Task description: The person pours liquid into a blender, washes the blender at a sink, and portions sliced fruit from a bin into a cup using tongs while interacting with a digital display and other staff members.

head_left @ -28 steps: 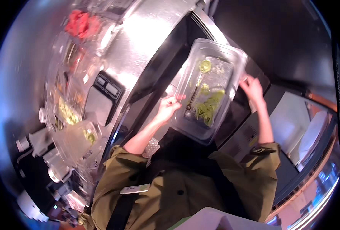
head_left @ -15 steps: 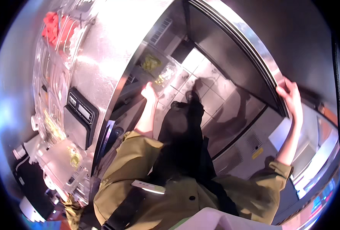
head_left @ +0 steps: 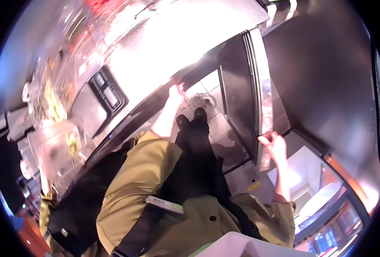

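Note:
My right hand (head_left: 275, 147) has its fingers curled over the edge of a steel door (head_left: 263, 85) with a dark gasket, which stands part-way open beneath a steel counter. My left hand (head_left: 176, 92) is beside the counter's front edge, at the door opening. Its fingers are smeared by motion and glare, so I cannot make out whether they hold anything.
A black-framed scale (head_left: 108, 94) sits on the bright steel counter (head_left: 164, 43). Clear containers line its far-left side, one with green pieces (head_left: 72, 143). Another person's hand (head_left: 45, 182) reaches there. Below me are a tiled floor (head_left: 213, 88) and my shoes.
The door has swung leftward with my right hand on it, narrowing the opening. My left hand has shifted up and right, and the clear bag of greens seen near it inside is out of sight.

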Action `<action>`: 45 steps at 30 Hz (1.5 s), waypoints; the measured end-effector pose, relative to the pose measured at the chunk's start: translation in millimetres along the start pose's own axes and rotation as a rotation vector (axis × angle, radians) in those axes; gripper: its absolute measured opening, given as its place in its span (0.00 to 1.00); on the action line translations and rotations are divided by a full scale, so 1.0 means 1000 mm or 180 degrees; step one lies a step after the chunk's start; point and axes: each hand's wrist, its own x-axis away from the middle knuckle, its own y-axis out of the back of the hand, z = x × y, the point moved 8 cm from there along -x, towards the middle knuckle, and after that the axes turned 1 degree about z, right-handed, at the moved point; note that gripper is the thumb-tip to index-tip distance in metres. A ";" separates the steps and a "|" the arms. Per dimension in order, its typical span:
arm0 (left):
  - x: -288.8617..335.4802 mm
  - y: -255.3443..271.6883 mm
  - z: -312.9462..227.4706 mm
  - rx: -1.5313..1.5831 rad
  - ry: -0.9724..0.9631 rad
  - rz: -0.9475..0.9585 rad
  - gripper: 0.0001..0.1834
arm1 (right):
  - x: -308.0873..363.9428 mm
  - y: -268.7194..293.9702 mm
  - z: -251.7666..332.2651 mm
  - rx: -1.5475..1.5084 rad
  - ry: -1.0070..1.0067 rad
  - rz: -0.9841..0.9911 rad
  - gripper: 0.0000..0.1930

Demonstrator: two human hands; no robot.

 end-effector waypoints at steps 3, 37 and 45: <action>0.147 -0.029 -0.008 -0.0085 0.0090 0.0753 0.24 | 0.001 -0.030 0.048 -0.0025 0.0346 0.0115 0.23; 0.414 0.554 0.333 -0.1589 0.0235 -0.3478 0.08 | 0.265 -0.098 0.582 -0.4249 0.3734 0.0788 0.17; 0.382 0.605 0.249 0.3333 -0.1891 -0.3648 0.03 | 0.361 -0.039 0.623 -0.3904 0.3992 0.1560 0.18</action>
